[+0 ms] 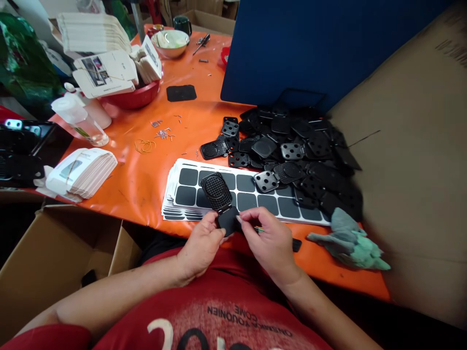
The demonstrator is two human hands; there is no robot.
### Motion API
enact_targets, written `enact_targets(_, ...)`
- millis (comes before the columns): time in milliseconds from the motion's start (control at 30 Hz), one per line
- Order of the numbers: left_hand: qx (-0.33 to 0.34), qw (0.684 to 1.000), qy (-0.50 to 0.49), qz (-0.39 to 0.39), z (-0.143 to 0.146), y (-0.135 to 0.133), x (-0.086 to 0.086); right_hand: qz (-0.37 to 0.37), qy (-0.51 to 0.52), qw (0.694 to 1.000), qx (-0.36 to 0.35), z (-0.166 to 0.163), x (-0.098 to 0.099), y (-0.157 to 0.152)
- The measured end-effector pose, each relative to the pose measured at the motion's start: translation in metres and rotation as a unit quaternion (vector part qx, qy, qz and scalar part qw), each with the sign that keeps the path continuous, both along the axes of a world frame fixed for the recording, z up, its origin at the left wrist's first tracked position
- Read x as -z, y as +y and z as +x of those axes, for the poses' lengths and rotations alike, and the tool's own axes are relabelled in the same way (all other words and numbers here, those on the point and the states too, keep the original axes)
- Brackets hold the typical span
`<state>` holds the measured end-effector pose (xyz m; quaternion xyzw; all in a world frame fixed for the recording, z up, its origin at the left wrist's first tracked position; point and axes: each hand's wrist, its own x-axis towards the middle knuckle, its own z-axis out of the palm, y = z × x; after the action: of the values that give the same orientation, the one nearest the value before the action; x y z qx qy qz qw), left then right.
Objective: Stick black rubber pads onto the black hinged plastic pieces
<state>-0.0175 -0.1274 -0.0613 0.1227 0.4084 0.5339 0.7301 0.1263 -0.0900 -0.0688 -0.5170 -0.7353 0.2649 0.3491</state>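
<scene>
A black hinged holder [217, 190], gridded above, lies between left hand [205, 241] and right hand [269, 243], below centre. The left pinches its smooth plate [227, 221]; the right, fingers curled, meets its edge, hold unclear

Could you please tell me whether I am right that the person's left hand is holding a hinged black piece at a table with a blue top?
Not quite: the head view shows that the top of the table is orange, not blue. The left hand is indeed holding the hinged black piece.
</scene>
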Motion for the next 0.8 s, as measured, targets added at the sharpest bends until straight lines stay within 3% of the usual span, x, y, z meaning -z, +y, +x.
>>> enact_targets(333,-0.005,0.997,0.042,0.061,-0.004,-0.003,0.006,0.180,-0.161,0.970,-0.037,-0.007,-0.019,0.004)
enact_targets(500,-0.003,0.999,0.030,0.017,-0.003,-0.001,0.006,0.204,-0.236,0.949,-0.035,-0.011,-0.023,0.007)
enact_targets(667,-0.044,0.998,0.030,0.033,-0.008,0.005,-0.004,0.151,-0.296,0.942,-0.043,0.002,-0.016,0.017)
enact_targets(800,-0.056,0.998,-0.003,0.037,-0.013,0.008,-0.008,0.006,-0.186,0.982,-0.016,0.021,-0.010,0.027)
